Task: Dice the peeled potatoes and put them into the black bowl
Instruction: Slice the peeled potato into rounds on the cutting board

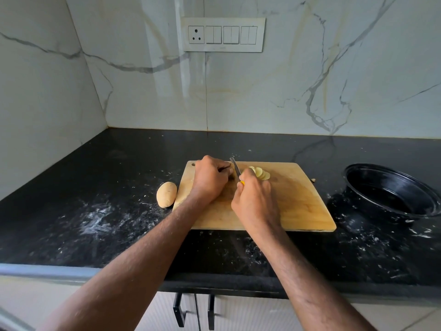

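Observation:
A wooden cutting board (298, 201) lies on the black counter. My left hand (208, 179) curls over a potato piece at the board's far left; the piece is almost fully hidden under the fingers. My right hand (254, 199) grips a knife (235, 167) with a yellow handle, its blade standing just right of my left fingers. Several pale potato slices (261, 173) lie fanned out right of the blade. A whole potato (166, 194) rests on the counter, touching the board's left edge. The black bowl (391, 189) sits at the right, with nothing visible inside.
The black counter (95, 223) is smeared with white starchy streaks. A small potato scrap (313, 180) lies just off the board's right edge. Marble walls close the back and left. A switch panel (223, 34) hangs on the back wall. Cabinet handles (179, 309) show below the counter edge.

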Available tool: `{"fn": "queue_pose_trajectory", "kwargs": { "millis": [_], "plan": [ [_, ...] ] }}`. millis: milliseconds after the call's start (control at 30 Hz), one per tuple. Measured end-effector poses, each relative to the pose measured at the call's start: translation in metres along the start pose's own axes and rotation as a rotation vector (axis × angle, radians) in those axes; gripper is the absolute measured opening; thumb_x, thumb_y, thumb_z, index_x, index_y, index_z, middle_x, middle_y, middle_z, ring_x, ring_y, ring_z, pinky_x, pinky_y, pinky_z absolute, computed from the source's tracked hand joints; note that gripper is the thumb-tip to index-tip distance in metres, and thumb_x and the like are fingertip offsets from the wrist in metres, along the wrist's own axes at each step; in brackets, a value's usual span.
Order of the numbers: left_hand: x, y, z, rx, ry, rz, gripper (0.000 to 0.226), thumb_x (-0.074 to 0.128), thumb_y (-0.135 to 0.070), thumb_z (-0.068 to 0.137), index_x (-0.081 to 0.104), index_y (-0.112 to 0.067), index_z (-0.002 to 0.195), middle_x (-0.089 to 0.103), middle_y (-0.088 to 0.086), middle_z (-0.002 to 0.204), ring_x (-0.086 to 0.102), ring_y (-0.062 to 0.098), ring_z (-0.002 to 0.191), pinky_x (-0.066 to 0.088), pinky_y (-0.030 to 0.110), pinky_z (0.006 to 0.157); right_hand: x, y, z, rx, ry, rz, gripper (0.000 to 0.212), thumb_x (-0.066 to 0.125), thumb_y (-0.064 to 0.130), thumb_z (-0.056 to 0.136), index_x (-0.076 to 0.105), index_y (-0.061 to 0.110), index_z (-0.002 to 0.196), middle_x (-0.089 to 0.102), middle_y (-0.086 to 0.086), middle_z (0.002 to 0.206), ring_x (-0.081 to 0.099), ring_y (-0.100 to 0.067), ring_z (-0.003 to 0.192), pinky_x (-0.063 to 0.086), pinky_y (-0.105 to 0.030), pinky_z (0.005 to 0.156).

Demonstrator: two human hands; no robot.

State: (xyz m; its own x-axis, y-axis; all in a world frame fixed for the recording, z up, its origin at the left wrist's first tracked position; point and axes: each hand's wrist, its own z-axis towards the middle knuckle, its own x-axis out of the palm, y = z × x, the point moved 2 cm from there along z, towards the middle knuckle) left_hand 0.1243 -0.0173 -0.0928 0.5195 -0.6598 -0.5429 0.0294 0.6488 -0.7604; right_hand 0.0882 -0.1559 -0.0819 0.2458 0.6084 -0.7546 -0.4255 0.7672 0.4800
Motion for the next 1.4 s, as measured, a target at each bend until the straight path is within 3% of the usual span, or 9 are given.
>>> {"fn": "queue_pose_trajectory", "kwargs": {
  "millis": [200,433,567,700,833,1033,1133,1267,1400],
  "plan": [
    [0.000,-0.001,-0.002,0.008,-0.008,0.011,0.016,0.067,-0.005,0.088,0.077,-0.007,0.076,0.074,0.005,0.073,0.069,0.027,0.078,0.059,0.038,0.078,0.000,0.001,0.002,0.003,0.017,0.003,0.018,0.052,0.020,0.100,0.055,0.018,0.118,0.064,-0.006,0.097,0.045,-0.016,0.076,0.020,-0.015,0.047],
    [-0.003,-0.004,-0.004,0.056,-0.012,0.040,0.021,0.065,-0.002,0.087,0.078,-0.010,0.071,0.073,-0.001,0.067,0.067,0.020,0.070,0.056,0.033,0.073,0.002,0.003,0.005,-0.002,0.025,-0.011,0.016,0.053,0.016,0.099,0.055,0.016,0.114,0.064,-0.008,0.097,0.048,-0.018,0.078,0.038,-0.029,0.059],
    [-0.004,-0.005,-0.004,0.062,-0.021,0.040,0.019,0.067,-0.004,0.088,0.079,-0.009,0.074,0.074,0.000,0.071,0.068,0.019,0.073,0.056,0.035,0.078,0.002,0.005,0.007,0.000,0.035,-0.009,0.018,0.053,0.014,0.098,0.055,0.016,0.115,0.064,-0.010,0.098,0.059,-0.026,0.086,0.037,-0.030,0.060],
    [-0.004,-0.008,-0.005,0.060,-0.021,0.042,0.016,0.068,-0.005,0.090,0.080,-0.008,0.081,0.077,0.005,0.080,0.069,0.022,0.080,0.056,0.034,0.086,0.002,0.008,0.011,0.000,0.046,-0.011,0.022,0.055,0.012,0.097,0.057,0.014,0.119,0.066,-0.009,0.099,0.048,-0.018,0.076,0.035,-0.027,0.057],
    [-0.005,-0.010,-0.006,0.068,-0.038,0.043,0.015,0.068,-0.006,0.091,0.080,-0.005,0.082,0.077,0.006,0.081,0.070,0.024,0.081,0.055,0.032,0.087,0.004,0.008,0.014,-0.005,0.060,0.005,0.021,0.056,0.010,0.095,0.058,0.012,0.116,0.067,-0.009,0.098,0.062,-0.023,0.084,0.042,-0.030,0.058],
    [-0.005,-0.010,-0.008,0.090,-0.050,0.069,0.014,0.067,-0.004,0.089,0.079,-0.005,0.083,0.076,0.005,0.080,0.069,0.023,0.082,0.051,0.041,0.098,0.004,0.013,0.017,-0.008,0.135,-0.011,0.021,0.055,0.006,0.093,0.056,0.011,0.113,0.064,-0.011,0.099,0.063,-0.028,0.090,0.047,-0.035,0.061],
    [-0.006,-0.013,-0.012,0.082,-0.037,0.068,0.014,0.067,-0.003,0.091,0.080,-0.007,0.088,0.078,0.007,0.089,0.069,0.020,0.084,0.052,0.033,0.094,0.001,0.010,0.016,-0.004,0.155,-0.020,0.024,0.056,0.007,0.094,0.057,0.011,0.117,0.066,-0.011,0.103,0.063,-0.028,0.092,0.047,-0.035,0.063],
    [-0.004,-0.013,-0.012,0.098,-0.034,0.081,0.015,0.066,-0.002,0.089,0.079,-0.006,0.083,0.077,0.005,0.085,0.068,0.022,0.083,0.051,0.039,0.096,-0.003,0.011,0.012,-0.007,0.171,-0.030,0.025,0.056,0.009,0.094,0.057,0.012,0.119,0.066,-0.010,0.106,0.063,-0.026,0.093,0.046,-0.033,0.064],
    [-0.005,-0.011,-0.009,0.090,-0.038,0.116,0.011,0.067,0.000,0.087,0.076,0.000,0.081,0.073,0.007,0.075,0.057,0.013,0.070,0.052,0.032,0.083,-0.006,0.008,-0.001,-0.018,0.196,-0.069,0.027,0.054,0.010,0.095,0.054,0.013,0.122,0.061,-0.012,0.110,0.061,-0.030,0.100,0.043,-0.034,0.068]
  ]
}}
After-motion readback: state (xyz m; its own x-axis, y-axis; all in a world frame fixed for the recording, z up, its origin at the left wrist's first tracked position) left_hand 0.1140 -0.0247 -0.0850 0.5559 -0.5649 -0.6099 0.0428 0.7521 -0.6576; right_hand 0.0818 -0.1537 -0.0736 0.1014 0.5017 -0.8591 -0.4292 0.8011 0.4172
